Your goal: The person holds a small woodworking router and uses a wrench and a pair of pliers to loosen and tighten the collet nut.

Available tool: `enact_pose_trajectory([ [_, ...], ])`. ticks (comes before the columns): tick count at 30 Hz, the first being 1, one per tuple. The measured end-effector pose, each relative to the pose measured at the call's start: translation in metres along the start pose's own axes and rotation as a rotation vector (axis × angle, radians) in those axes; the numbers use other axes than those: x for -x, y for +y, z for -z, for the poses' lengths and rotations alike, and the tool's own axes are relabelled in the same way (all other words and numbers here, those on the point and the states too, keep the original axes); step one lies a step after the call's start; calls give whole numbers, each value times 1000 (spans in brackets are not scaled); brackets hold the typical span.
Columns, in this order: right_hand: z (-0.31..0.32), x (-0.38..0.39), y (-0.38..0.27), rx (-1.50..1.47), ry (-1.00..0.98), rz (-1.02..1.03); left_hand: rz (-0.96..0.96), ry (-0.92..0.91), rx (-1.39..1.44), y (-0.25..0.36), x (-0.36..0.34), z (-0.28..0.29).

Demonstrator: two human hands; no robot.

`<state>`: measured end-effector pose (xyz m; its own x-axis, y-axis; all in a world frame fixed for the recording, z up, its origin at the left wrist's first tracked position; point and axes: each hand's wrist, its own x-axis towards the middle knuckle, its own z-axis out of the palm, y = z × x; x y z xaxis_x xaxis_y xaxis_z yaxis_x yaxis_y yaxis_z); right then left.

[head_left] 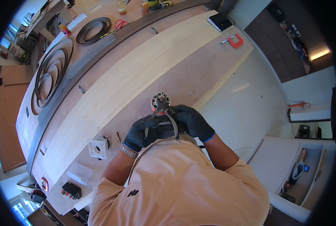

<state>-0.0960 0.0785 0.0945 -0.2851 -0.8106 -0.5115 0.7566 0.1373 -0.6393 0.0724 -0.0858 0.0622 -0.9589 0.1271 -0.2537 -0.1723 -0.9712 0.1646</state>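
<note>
Head view: grey pliers [164,113] gripped by gloved left hand [141,132] & right hand [192,122], jaws set on round motor-like part [159,101] above workbench [198,71].

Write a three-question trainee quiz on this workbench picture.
1. True or false: both hands wear dark gloves.
2. Which tool do the hands work at the round slotted part? A pliers, B saw, C brush.
3. What red tool lies at the bench's far right?

Key: 1 true: left hand, right hand. 2 A: pliers at the round slotted part. 3 the red clamp on the bench.
</note>
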Motion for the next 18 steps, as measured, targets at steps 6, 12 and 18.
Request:
enact_pose_trajectory([
  [6,21,-7,35,673,-63,438,-195,106,-54,-20,-1,7],
  [12,-21,13,21,-127,38,93,-368,267,-200,-36,-4,11],
  [18,-7,8,34,244,104,142,-259,272,-91,-32,-4,-29],
])
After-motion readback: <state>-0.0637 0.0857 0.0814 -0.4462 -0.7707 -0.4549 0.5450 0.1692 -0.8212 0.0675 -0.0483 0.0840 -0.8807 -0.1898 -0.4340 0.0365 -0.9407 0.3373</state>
